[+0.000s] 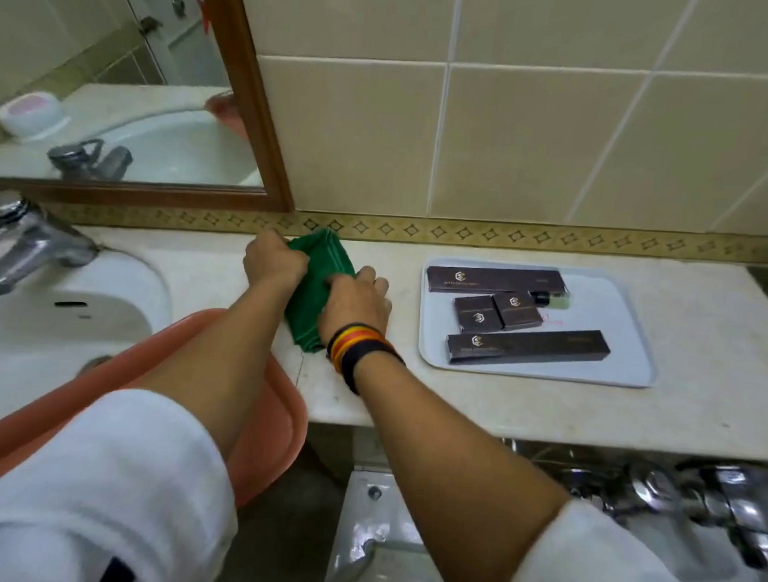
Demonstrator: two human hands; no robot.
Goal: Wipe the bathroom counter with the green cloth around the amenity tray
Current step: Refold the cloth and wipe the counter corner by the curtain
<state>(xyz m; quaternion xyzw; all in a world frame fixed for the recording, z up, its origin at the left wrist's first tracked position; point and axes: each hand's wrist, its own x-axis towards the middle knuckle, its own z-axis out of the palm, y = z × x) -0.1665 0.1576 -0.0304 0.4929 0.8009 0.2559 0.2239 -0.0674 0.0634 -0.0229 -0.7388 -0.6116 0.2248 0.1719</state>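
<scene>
The green cloth (318,283) lies bunched on the pale marble counter (501,403), close to the back wall. My left hand (273,260) grips its far left corner. My right hand (357,300), with banded bracelets at the wrist, presses down on and holds the cloth's right side. The pale blue amenity tray (620,338) sits to the right of the cloth, a short gap away from my right hand. It carries several dark boxes and a small bottle.
A white sink (38,317) with a chrome tap (24,245) is at the left. An orange basin (273,418) rests at the sink's edge under my left forearm. A framed mirror (253,119) hangs behind. A toilet and chrome pipes are below the counter.
</scene>
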